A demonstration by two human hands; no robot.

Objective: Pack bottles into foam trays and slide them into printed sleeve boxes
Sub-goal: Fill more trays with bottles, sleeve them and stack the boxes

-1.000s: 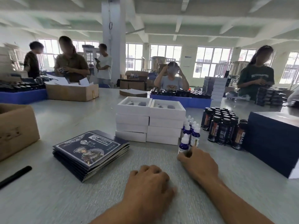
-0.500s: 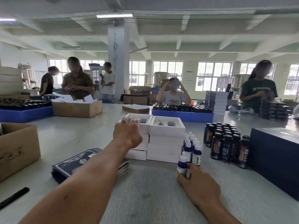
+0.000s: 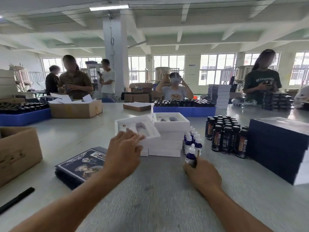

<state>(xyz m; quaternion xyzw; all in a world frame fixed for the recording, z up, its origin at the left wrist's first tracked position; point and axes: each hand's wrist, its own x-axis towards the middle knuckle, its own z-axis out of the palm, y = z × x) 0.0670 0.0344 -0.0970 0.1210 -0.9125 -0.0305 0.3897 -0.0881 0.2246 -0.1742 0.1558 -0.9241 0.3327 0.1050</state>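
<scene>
- The left forearm runs from the lower left corner up toward the centre of the frame, bare and stretched forward.
- The left hand (image 3: 124, 152) sits just left of centre, back toward the camera, its fingers (image 3: 133, 136) spread, reaching up and away.
- The right forearm enters from the lower right edge, angled up and left.
- The right hand (image 3: 203, 174) lies right of centre, knuckles up, fingers curled forward.

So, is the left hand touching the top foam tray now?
Touching. The head view shows the left hand with its fingers lying on the near edge of the tilted foam tray.
</scene>
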